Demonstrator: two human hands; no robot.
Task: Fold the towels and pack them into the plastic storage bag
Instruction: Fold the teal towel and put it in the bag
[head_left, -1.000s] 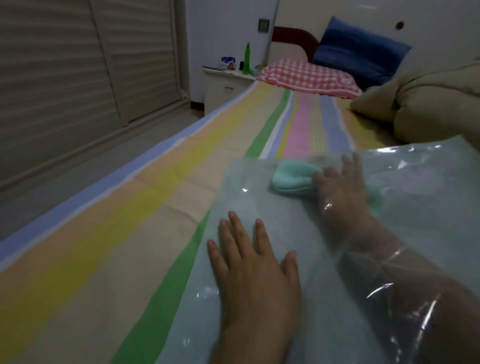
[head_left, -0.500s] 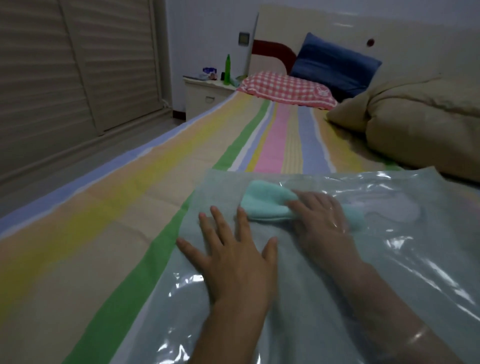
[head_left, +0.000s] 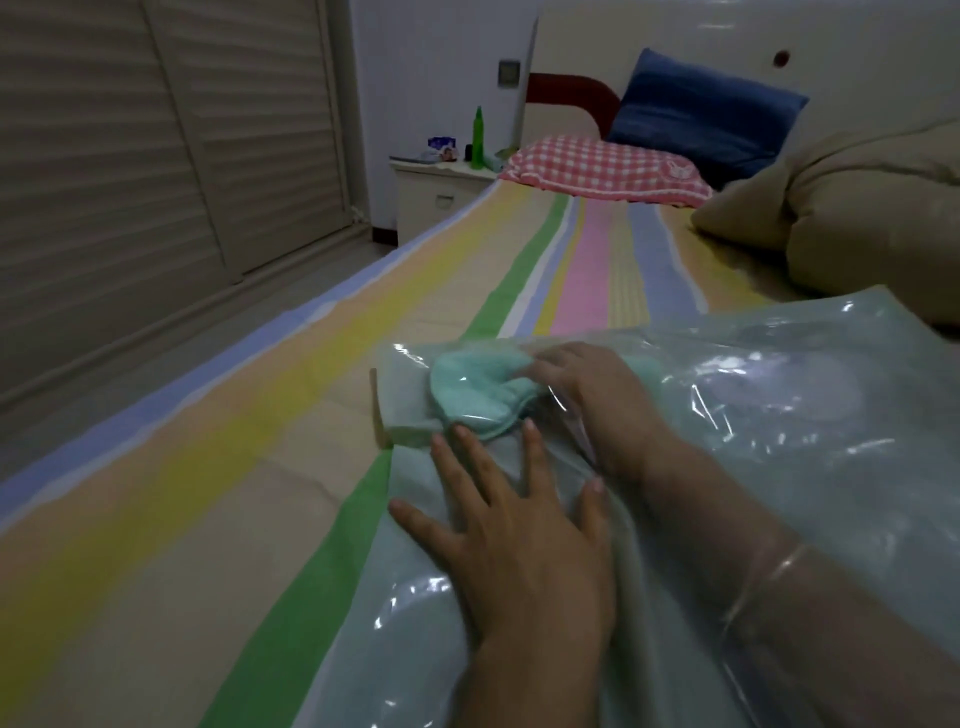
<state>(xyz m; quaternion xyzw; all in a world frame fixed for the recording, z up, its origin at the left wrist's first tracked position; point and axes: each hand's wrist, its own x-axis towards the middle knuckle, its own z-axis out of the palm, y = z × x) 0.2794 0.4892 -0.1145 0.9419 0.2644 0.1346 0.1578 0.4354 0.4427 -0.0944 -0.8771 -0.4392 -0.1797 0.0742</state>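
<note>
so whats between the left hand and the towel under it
Head view: only the bag's clear plastic film. The left hand presses flat on the outside, the towel lies inside.

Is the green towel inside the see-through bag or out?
Inside. The green towel lies under the bag's shiny plastic, with the right hand beside it.

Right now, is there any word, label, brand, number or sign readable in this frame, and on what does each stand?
None can be read.
Small blue packet on the nightstand: has print, too small and blurred to read.
Green bottle: no legible label.
Checked pink pillow: a pale emblem, not readable as text.
Wall switch plate: no marking visible.
Plastic storage bag: no print visible.
</note>
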